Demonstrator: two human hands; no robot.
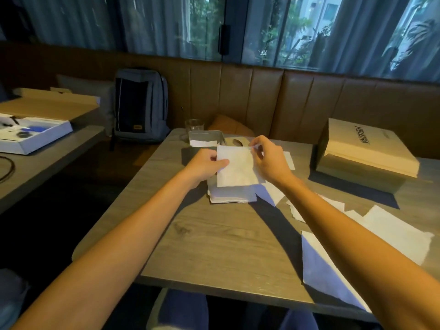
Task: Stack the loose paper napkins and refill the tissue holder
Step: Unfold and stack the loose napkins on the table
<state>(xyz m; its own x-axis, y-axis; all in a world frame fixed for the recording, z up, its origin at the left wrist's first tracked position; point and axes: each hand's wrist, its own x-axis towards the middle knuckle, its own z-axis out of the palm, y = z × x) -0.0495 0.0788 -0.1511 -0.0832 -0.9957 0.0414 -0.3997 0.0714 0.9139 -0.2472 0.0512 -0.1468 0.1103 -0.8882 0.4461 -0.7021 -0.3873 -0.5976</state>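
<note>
Grey backpack (140, 106) on bench; drinking glass (194, 126), beige box (366, 148) on table (214, 236).

On the table (214, 236), a napkin stack (232, 195) is lying before the tissue holder (206, 137), loose napkins (395, 231) to its right, a box (366, 148) beyond those.

both bare forearms reached forward, the left hand (206, 164) pinching with thumb on top, the right hand (267, 158) pinching with curled fingertips.
</note>
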